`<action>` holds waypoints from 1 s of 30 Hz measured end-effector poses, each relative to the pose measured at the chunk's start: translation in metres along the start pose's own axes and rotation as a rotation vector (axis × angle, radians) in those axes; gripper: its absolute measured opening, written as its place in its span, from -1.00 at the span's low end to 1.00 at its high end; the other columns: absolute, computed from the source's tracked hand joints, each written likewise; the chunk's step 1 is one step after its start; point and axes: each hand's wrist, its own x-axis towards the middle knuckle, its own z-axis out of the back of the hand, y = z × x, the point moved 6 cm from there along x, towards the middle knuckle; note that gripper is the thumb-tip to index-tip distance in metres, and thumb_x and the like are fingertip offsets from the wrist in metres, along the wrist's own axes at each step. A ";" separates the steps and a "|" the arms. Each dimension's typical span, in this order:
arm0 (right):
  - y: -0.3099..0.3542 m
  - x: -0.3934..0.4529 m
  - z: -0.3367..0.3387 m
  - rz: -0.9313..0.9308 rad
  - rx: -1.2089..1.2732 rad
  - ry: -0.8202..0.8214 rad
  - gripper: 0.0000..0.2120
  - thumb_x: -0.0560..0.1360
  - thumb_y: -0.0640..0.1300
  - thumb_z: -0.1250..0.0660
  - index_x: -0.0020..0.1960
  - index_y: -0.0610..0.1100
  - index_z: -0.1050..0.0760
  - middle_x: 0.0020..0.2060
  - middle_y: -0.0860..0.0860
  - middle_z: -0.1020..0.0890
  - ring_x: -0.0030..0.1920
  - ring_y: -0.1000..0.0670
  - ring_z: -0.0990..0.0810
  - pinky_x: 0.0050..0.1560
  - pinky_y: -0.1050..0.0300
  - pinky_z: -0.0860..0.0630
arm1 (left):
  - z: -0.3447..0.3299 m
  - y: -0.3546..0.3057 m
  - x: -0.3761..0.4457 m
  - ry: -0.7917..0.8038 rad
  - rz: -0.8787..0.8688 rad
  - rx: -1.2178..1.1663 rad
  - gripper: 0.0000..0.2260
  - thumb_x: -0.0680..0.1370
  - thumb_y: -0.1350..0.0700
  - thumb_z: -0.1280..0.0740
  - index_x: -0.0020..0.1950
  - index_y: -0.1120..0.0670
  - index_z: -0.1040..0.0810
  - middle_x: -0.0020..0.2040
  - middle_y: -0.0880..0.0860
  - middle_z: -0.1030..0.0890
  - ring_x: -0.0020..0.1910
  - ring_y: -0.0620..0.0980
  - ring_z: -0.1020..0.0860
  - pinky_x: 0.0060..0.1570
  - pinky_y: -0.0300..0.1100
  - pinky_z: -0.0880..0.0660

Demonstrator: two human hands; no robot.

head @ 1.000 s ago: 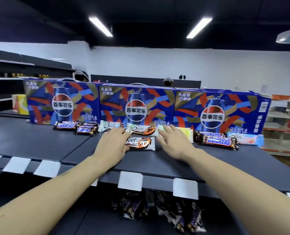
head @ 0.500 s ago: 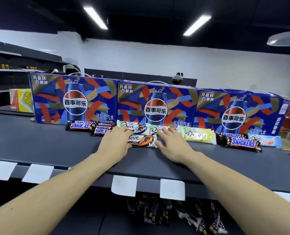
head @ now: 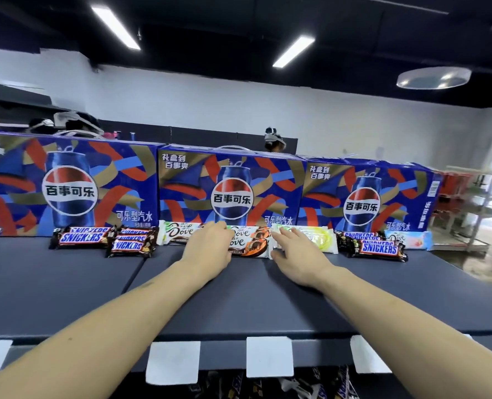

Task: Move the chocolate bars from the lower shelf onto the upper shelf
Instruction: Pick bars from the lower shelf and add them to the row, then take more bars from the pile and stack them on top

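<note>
Both hands are lying flat on the upper shelf (head: 239,298), fingers loose, gripping nothing.
Left hand (head: 208,249) is hiding part of the Dove bars (head: 250,240); right hand (head: 295,259) is covering the green bar (head: 322,240); lower-shelf bars (head: 305,390) are getting cut off.

Two bare arms; no sleeves showing; left hand (head: 208,249) bare; right hand (head: 299,254) bare; small dark speck on left forearm (head: 95,335)

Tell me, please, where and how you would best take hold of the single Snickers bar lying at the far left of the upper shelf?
Pinch the Snickers bar across its narrow width near the middle, coming from above and from the front. It lies flat, lengthwise along the upper shelf, with the cola box close behind, so the back edge looks hard to reach; the front edge is free.
</note>
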 end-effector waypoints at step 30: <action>0.027 -0.083 0.022 0.085 0.120 -0.072 -0.43 0.57 0.16 -0.20 0.49 -0.07 -0.28 0.41 0.00 -0.42 0.43 -0.05 -0.31 0.42 -0.02 -0.27 | 0.041 -0.043 -0.075 0.150 -0.029 0.017 -0.54 0.60 -0.16 -0.08 0.47 -0.04 -0.29 0.31 0.06 -0.47 0.30 0.09 -0.41 0.33 0.09 -0.28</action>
